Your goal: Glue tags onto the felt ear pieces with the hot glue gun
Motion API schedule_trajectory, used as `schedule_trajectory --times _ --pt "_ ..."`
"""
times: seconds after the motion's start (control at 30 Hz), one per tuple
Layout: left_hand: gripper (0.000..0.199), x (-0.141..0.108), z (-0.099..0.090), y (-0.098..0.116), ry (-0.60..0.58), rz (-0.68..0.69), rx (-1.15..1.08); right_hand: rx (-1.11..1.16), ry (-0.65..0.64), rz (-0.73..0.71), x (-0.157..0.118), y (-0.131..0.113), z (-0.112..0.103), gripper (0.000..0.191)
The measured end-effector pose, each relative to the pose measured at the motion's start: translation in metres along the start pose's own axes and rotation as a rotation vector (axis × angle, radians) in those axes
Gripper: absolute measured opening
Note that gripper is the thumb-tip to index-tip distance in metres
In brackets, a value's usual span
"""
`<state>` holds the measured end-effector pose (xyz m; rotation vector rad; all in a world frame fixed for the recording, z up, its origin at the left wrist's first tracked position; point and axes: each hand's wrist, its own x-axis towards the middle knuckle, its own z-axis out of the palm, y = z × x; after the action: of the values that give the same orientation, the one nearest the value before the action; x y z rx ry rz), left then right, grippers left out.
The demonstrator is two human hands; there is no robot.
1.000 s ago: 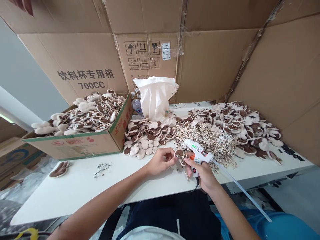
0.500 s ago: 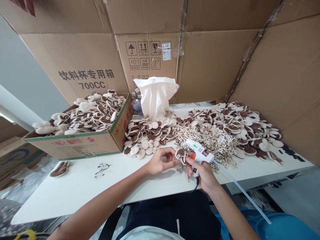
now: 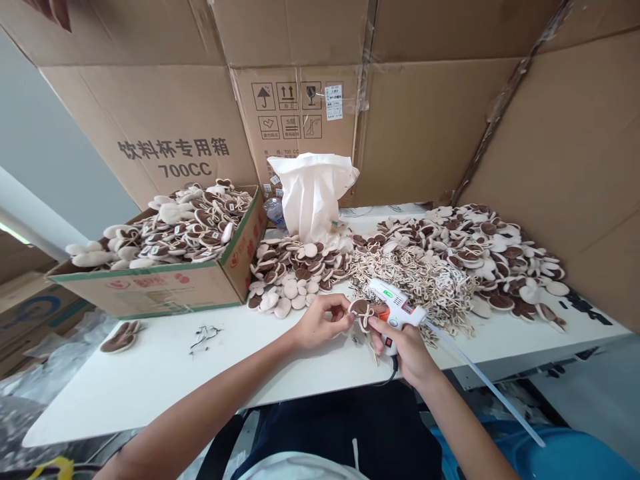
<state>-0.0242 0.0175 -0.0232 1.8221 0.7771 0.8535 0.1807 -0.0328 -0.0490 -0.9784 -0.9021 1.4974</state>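
Note:
Between my two hands, over the table's front part, is a small brown and cream fabric piece (image 3: pixel 361 311) with a thin cord bow on it. My left hand (image 3: pixel 323 321) pinches its left edge with thumb and fingers. My right hand (image 3: pixel 407 347) is wrapped round a white glue gun (image 3: pixel 395 307) with an orange nozzle part, and its thumb touches the piece's right side. A long clear glue stick (image 3: pixel 485 380) sticks out of the gun's back. Behind the gun lies a heap of cord bows (image 3: pixel 425 273).
A cardboard box (image 3: pixel 165 293) full of brown and white pieces stands left. Loose pieces (image 3: pixel 295 273) and a larger pile (image 3: pixel 500 260) lie behind my hands. A white bag (image 3: pixel 315 193) stands centrally; one piece (image 3: pixel 120 337) and dark scraps (image 3: pixel 204 339) lie left.
The fabric piece has tilted slightly between my fingers, and the small white tag seen on its left side no longer shows. My hands have barely moved.

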Motion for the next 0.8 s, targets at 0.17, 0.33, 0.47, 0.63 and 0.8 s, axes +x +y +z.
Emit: schedule_trajectory --times 0.17,0.33,0.47,0.63,0.8 --pt "0.035 -0.0011 -0.0016 0.0013 -0.013 -0.007 -0.010 -0.010 0.018 0.008 0.0009 0.0031 -0.0015 0.043" --pt "0.034 -0.0035 -0.0032 0.0022 -0.090 0.011 -0.076 0.034 0.042 0.023 0.0016 0.0045 -0.0036 0.043" --pt "0.036 -0.0035 -0.0027 0.0028 -0.075 0.014 -0.069 0.007 0.035 0.014 0.0005 0.0027 -0.0017 0.045" --pt "0.040 -0.0029 -0.0005 0.0016 -0.059 0.025 -0.054 0.000 0.041 0.026 -0.0008 0.0005 0.0005 0.045" --pt "0.040 -0.0033 0.0011 0.0019 -0.049 0.037 -0.036 0.011 0.032 0.031 -0.0014 0.0005 -0.0002 0.043"
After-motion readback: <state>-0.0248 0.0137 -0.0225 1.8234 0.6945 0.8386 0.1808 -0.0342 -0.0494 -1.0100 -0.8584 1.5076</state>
